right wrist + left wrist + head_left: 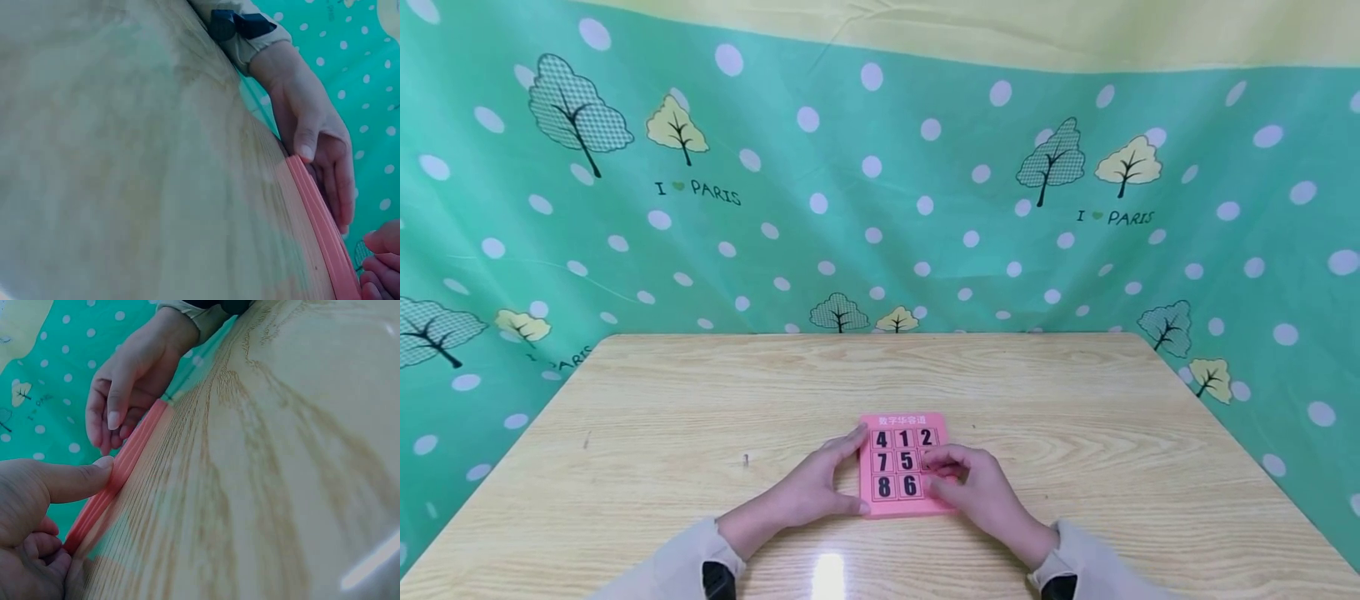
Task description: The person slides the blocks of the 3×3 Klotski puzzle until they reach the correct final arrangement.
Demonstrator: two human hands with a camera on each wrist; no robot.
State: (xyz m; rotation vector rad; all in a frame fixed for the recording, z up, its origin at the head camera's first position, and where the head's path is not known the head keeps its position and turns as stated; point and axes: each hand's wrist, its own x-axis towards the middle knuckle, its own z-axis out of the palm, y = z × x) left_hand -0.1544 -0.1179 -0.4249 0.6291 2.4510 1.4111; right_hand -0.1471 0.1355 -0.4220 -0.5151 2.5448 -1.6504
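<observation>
A pink number slide puzzle (865, 467) lies flat on the table, with Chinese characters along its top border. Its black numerals read 4, 1, 2 in the top row, then 7, 5 and below them 8, 6. My left hand (820, 483) grips the puzzle's left side, thumb at the near corner and fingers along the far part of that edge. Over the right column is my right hand (981, 492), its bent index finger and thumb apart on the tiles. That hand hides the lower right squares. From the left wrist view, the puzzle's ridged pink side (128, 456) shows beside the left thumb.
The light wood-grain table (700, 400) reaches back to a green dotted curtain (880, 208) printed with trees. Both forearms wear pale sleeves (677, 558) with black straps at the wrists. A bright reflection lies on the near tabletop.
</observation>
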